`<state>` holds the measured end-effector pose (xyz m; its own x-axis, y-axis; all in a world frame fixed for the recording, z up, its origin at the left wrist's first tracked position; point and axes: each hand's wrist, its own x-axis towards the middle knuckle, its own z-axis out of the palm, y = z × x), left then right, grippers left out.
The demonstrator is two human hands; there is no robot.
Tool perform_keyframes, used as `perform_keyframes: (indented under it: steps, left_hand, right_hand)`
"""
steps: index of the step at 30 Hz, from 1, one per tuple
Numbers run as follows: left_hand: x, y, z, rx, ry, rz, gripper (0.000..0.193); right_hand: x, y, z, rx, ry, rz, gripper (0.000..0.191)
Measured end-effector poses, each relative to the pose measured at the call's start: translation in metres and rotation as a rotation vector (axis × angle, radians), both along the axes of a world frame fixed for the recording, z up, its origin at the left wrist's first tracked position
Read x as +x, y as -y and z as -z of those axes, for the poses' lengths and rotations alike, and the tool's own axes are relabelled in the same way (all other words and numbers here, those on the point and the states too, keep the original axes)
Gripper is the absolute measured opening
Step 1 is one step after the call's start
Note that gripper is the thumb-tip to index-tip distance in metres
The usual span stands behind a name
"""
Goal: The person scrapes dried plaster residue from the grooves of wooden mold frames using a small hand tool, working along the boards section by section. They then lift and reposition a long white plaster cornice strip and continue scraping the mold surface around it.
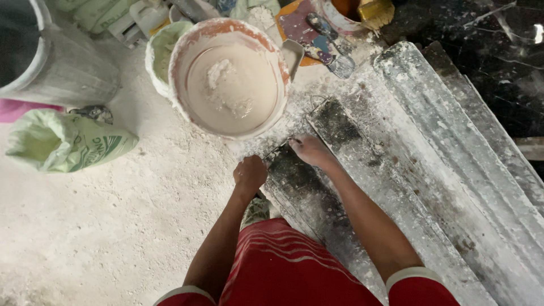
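- I see my left hand (pixel 250 174) fisted on a thin scraper blade (pixel 276 152), its edge on the near end of the dark, plaster-crusted mould (pixel 317 170)
- My right hand (pixel 310 151) lies curled on the mould top, fingertips touching the blade's far end
- A green-and-white sack (pixel 68 144) slumps far left; a plaster bucket (pixel 229 79) stands just beyond my hands
- Dusty floor (pixel 113 226) lies open to the left

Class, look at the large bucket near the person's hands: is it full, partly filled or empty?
Partly filled. The large bucket holds pale, lumpy wet mix well below its rim, with smeared inner wall showing above.
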<state>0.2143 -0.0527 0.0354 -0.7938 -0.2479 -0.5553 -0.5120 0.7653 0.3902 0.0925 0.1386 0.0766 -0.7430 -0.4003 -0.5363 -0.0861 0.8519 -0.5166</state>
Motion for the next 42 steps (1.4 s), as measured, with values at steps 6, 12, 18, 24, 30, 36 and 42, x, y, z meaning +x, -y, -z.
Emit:
perform_keyframes:
  steps: [6, 12, 18, 24, 30, 36, 42]
  left_hand:
    - [-0.069, -0.063, -0.038, 0.457, -0.454, -0.075, 0.033]
    - [-0.144, -0.131, -0.029, 0.498, -0.099, -0.352, 0.076]
    - [-0.157, -0.15, -0.003, 0.886, -0.14, -0.672, 0.084]
    - [-0.17, -0.173, -0.019, 0.961, 0.044, -0.867, 0.092]
    - [-0.172, -0.178, -0.03, 1.02, 0.056, -0.899, 0.1]
    - [-0.17, -0.178, -0.048, 1.077, 0.058, -0.925, 0.097]
    - [-0.17, -0.168, -0.073, 1.108, 0.156, -0.95, 0.099]
  right_hand:
    - [-0.06, -0.048, -0.033, 0.04, -0.578, 0.297, 0.026]
    - [-0.092, -0.084, -0.02, 0.043, -0.553, 0.387, 0.017]
    - [-0.113, -0.088, -0.011, 0.085, -0.402, 0.454, 0.013]
    - [-0.121, -0.096, -0.001, 0.014, -0.366, 0.458, 0.016]
    - [-0.121, -0.102, 0.014, -0.018, -0.355, 0.453, 0.016]
    - [-0.125, -0.105, 0.019, 0.031, -0.22, 0.499, 0.019]
    - [-0.125, -0.105, 0.017, 0.022, -0.186, 0.507, 0.02]
